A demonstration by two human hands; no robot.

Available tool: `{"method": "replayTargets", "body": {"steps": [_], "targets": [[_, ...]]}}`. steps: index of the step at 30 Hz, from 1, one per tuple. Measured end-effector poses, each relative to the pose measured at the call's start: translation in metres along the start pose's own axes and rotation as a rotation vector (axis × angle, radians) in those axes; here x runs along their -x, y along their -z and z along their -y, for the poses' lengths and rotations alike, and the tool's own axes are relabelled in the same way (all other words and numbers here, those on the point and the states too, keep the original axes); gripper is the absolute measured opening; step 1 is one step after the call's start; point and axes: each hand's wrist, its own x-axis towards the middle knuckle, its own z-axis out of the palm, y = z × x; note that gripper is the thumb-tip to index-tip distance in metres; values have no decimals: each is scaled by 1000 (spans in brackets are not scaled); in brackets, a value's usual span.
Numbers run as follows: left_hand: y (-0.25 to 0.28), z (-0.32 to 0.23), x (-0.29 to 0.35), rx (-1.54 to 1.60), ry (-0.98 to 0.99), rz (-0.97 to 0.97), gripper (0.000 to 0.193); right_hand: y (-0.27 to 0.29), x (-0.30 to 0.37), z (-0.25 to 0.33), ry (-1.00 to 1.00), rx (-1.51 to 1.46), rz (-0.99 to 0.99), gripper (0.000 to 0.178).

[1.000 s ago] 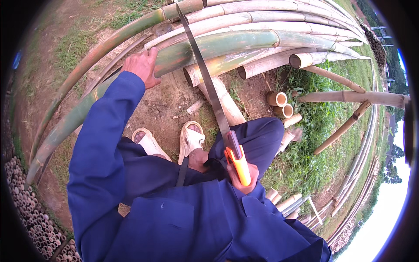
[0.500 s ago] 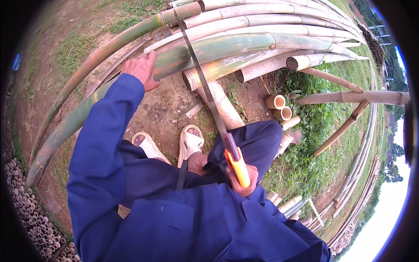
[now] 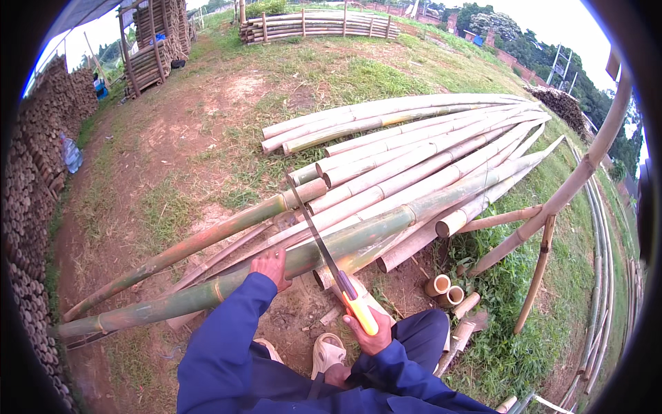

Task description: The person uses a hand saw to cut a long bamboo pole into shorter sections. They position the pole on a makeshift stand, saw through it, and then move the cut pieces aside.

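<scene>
A thick green bamboo pole (image 3: 172, 297) slants across in front of me, from the lower left up to the far right. My left hand (image 3: 271, 268) is wrapped over it from above, left of the saw. In my right hand (image 3: 373, 337) is the orange and yellow handle of a hand saw (image 3: 316, 234). Its long blade crosses the pole and points away from me, its tip well beyond the far side. Whether the teeth have cut into the bamboo, I cannot make out.
Several pale bamboo poles (image 3: 414, 162) lie fanned out behind. A brownish pole (image 3: 200, 241) rests at the left. Short cut bamboo pieces (image 3: 452, 296) lie by my right knee. A bamboo post with braces (image 3: 586, 165) stands at the right; stacked bamboo (image 3: 31, 165) lines the left.
My view has tilted up, showing more ground and stacks ahead. The right hand has pushed the saw forward, its handle now closer to the pole. My left hand still grips the pole.
</scene>
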Motion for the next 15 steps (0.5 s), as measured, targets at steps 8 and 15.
{"method": "replayTargets", "body": {"steps": [8, 15], "targets": [[4, 7, -10, 57, -25, 52, 81, 2, 39, -15, -37, -43, -2, 17], [6, 12, -6, 90, -41, -22, 80, 47, 110, 19, -75, 105, 36, 28]]}}
